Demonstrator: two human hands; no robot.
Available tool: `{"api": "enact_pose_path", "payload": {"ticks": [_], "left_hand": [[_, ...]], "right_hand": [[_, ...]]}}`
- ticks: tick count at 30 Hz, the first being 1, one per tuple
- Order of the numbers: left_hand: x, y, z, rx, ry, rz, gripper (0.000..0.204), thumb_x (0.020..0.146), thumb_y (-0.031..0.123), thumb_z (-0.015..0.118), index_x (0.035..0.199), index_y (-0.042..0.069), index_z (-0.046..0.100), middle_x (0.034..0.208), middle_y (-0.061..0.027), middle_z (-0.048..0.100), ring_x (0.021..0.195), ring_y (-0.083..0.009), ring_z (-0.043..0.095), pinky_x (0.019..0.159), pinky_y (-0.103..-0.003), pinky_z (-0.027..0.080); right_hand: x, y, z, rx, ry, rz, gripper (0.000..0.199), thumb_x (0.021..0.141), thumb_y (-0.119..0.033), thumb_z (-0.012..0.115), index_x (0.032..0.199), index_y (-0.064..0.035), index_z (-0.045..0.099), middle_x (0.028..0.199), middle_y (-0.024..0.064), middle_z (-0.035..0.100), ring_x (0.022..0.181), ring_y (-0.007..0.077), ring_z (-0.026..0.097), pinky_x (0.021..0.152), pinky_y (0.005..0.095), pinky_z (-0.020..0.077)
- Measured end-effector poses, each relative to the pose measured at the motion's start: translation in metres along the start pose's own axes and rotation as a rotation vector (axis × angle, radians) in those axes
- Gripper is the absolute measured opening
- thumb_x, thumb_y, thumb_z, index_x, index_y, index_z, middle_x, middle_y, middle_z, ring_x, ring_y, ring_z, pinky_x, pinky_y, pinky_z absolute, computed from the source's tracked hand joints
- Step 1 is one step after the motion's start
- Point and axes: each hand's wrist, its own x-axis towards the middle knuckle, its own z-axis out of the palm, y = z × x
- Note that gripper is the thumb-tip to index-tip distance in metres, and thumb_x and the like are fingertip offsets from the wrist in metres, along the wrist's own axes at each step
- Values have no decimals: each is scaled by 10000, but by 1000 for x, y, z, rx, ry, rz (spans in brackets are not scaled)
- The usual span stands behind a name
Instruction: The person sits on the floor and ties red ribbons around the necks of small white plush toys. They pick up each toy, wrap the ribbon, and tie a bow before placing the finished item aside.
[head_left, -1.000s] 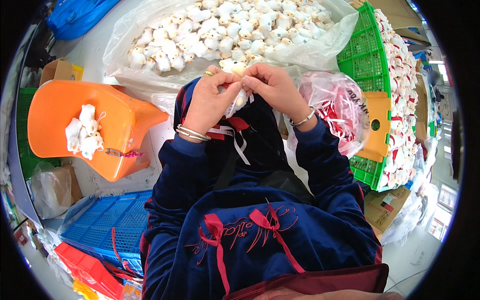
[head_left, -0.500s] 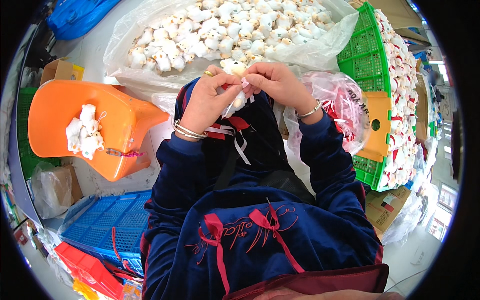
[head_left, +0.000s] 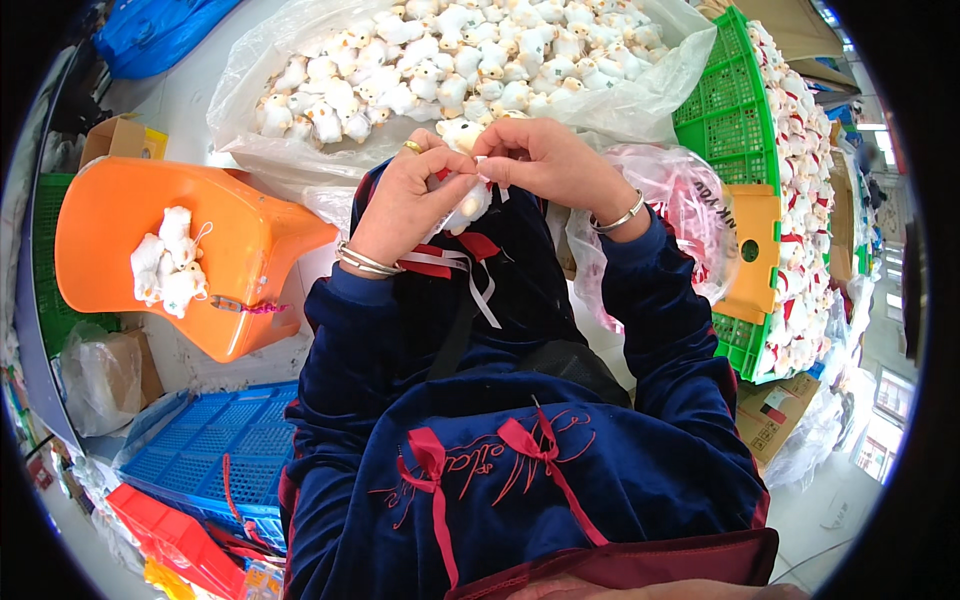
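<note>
A small white plush toy lies over my lap, its pale head showing beyond my fingers. Red and white ribbon is around its neck. My left hand is closed at the toy's left side, thumb and forefinger pinching at the ribbon. From the other side my right hand pinches the ribbon too, its fingertips meeting the left ones. The fingers cover most of the ribbon where they meet. More red and white ribbons lie on my dark trousers just below the toy.
A clear plastic sheet ahead holds many white plush toys. Left stands an orange stool with several toys and small snips. Right are a bag of ribbons and a green crate beside toys with red ribbons. A blue crate sits lower left.
My right hand has shifted slightly left and up, its fingers curling closer to the left hand's. The toy has turned a little between them, and a white ribbon end now shows at the right fingertips.
</note>
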Motion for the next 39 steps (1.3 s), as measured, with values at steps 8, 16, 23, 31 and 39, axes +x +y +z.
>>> {"api": "enact_pose_path", "payload": {"ticks": [8,16,23,31,39], "left_hand": [[-1,-2,1,-7,17,21,107,896,125,747,955,37,730,941,-38,514,730,-121,515,645,-259,435],[-1,0,-4,19,-24,15,108,897,120,730,976,46,733,936,-32,503,732,-117,497,657,-255,426],[-1,-2,-1,18,-19,36,103,890,119,736,952,36,737,936,-37,507,709,-121,495,639,-258,426],[1,6,2,21,52,-103,147,879,114,727,939,-20,736,925,-83,568,740,-176,585,670,-293,490],[3,-2,-1,-7,46,-108,206,898,157,695,973,-33,724,928,-120,593,859,-241,613,789,-330,500]], "right_hand": [[3,6,-2,-58,45,33,141,974,-145,665,956,-5,673,791,-29,617,734,64,553,669,237,462],[6,-6,-1,-370,125,-108,132,933,-126,659,920,4,675,708,87,611,645,156,560,621,294,458],[4,-27,8,-528,164,-81,162,919,-174,624,858,-25,644,718,155,640,670,335,630,606,413,490],[1,-26,43,-746,309,-30,173,1003,-204,553,957,-58,634,820,196,666,784,412,651,651,470,497],[1,15,24,-167,239,-308,77,939,-119,675,947,-44,687,864,106,678,754,267,633,688,341,502]]}}
